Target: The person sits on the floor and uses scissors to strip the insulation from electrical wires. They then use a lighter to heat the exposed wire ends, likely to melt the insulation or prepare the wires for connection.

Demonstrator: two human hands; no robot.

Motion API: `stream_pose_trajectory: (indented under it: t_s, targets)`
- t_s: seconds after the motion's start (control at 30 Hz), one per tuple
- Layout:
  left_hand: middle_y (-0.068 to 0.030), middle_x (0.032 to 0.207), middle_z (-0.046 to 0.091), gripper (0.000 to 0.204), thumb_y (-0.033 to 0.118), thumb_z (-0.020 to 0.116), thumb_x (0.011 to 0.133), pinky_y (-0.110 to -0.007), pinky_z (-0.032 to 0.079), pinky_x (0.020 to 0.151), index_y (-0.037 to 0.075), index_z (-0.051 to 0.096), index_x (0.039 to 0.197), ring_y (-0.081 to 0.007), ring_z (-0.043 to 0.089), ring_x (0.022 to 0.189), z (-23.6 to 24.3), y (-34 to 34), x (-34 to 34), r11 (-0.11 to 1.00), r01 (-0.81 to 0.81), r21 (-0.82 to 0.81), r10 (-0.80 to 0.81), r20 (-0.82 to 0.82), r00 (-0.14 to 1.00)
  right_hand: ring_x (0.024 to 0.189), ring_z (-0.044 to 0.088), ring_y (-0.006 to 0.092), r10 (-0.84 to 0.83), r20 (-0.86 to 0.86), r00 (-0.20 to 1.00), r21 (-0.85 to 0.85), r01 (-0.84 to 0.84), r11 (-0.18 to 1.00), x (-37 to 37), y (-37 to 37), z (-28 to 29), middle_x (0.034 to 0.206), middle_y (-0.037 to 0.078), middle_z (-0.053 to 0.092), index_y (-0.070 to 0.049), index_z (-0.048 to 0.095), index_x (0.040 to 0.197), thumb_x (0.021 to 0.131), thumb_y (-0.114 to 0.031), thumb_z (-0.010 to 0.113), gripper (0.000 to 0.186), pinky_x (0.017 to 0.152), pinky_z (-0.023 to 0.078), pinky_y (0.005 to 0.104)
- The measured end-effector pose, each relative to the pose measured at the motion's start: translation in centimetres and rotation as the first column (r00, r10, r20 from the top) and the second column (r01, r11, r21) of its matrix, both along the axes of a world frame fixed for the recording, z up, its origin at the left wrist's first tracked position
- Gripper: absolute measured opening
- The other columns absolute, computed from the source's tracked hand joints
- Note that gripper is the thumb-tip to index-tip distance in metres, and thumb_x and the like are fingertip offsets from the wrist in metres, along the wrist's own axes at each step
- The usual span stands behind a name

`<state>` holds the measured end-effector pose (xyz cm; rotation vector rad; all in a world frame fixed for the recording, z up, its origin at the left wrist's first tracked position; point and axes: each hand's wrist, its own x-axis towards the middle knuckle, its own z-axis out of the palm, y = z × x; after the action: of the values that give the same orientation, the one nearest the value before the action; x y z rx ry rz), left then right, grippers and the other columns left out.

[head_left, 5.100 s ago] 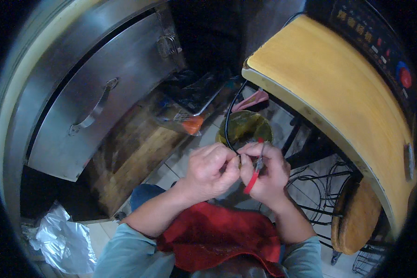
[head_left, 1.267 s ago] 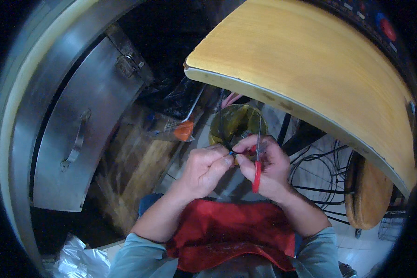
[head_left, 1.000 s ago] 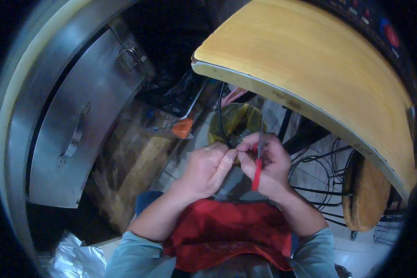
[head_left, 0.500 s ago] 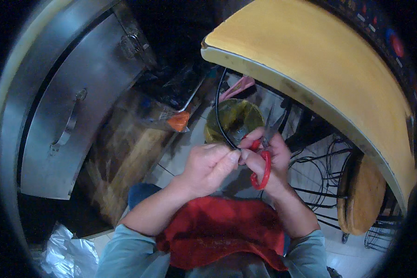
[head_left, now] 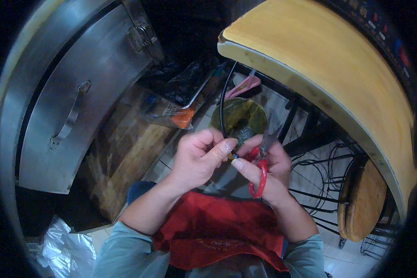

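Observation:
My left hand point(head_left: 199, 157) pinches a black cable point(head_left: 223, 109) between thumb and fingers, a little above its end, where a small blue bit shows. The cable hangs from under the yellow countertop's front corner. My right hand point(head_left: 268, 171) holds red-handled scissors point(head_left: 259, 180), blades pointing up, with its thumb tip at the cable's end. Directly beneath both hands is a round bin with a yellow-green liner point(head_left: 250, 113). A red apron point(head_left: 203, 222) covers my lap.
A steel cabinet point(head_left: 55, 153) with handles stands left over a wooden board point(head_left: 129, 157). The yellow countertop point(head_left: 319, 55) overhangs the right, above black wire racks point(head_left: 324, 180) and round wooden boards point(head_left: 366, 199). Behind lie a black-wrapped tray point(head_left: 180, 83), pink object point(head_left: 245, 85) and orange item point(head_left: 183, 118); crumpled foil point(head_left: 64, 245) is lower left.
My left hand has moved up and left along the cable, exposing its end. The scissors in my right hand have turned from upright to tilted, blades leaning right.

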<state>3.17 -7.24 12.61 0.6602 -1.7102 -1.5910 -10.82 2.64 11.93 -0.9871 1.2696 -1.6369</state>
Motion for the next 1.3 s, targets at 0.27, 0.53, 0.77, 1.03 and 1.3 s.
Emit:
stream_pose_trajectory:
  t_s: [0.27,0.53,0.77,1.03,1.3]
  targets:
    - [-0.0008,0.058,0.056,0.022,0.021,0.059,0.093,-0.02,0.033,0.039,0.007,0.058,0.076,-0.0074,0.048,0.045,1.1,-0.2,-0.1,0.827,0.151,0.541,-0.112,-0.106,0.988,0.083,0.06,0.0106,0.119,0.171,0.978,-0.07,-0.108,0.992,-0.4,0.1,-0.7,0.089,0.003,0.061,-0.004,0.055,0.105,0.077,-0.002,0.073,0.033,0.075,0.05,0.0262]
    - [0.002,0.059,0.056,0.021,0.021,0.063,0.091,-0.017,0.033,0.04,0.008,0.06,0.074,-0.0032,0.047,0.046,0.2,-0.8,0.3,0.942,-0.021,0.334,0.048,-0.073,0.996,0.079,0.058,0.0084,0.334,-0.072,0.94,0.038,-0.332,0.942,-0.8,3.1,-0.9,0.087,0.002,0.06,-0.005,0.056,0.112,0.083,-0.009,0.072,0.033,0.071,0.048,0.0236]
    - [0.0006,0.066,0.057,0.02,0.019,0.061,0.092,-0.018,0.036,0.042,0.007,0.058,0.076,-0.0048,0.048,0.05,0.1,-0.7,0.0,0.921,-0.041,0.388,0.078,-0.079,0.994,0.067,0.057,0.007,0.491,0.259,0.832,0.224,-0.547,0.807,-0.9,4.5,0.4,0.082,0.001,0.058,-0.005,0.057,0.112,0.086,-0.011,0.068,0.028,0.063,0.049,0.0227]
    - [0.0,0.077,0.059,0.017,0.022,0.061,0.091,-0.023,0.043,0.061,0.005,0.06,0.09,-0.0083,0.054,0.068,-2.1,-5.6,-4.5,0.988,-0.123,0.089,0.118,0.062,0.991,0.083,0.053,0.0065,0.487,0.066,0.871,0.234,-0.488,0.841,-1.4,5.4,-2.4,0.088,-0.001,0.056,-0.007,0.056,0.113,0.085,-0.016,0.071,0.033,0.074,0.045,0.0229]
    - [-0.0116,0.113,0.06,0.031,0.015,0.059,0.091,-0.029,0.052,0.076,0.001,0.053,0.119,-0.0183,0.062,0.098,-7.1,-16.3,-14.7,0.974,-0.005,0.228,0.078,-0.31,0.948,0.084,0.055,0.0091,0.294,0.049,0.955,0.399,-0.288,0.871,-1.8,8.1,-5.8,0.088,-0.001,0.058,-0.008,0.059,0.108,0.085,-0.023,0.072,0.031,0.078,0.046,0.0252]
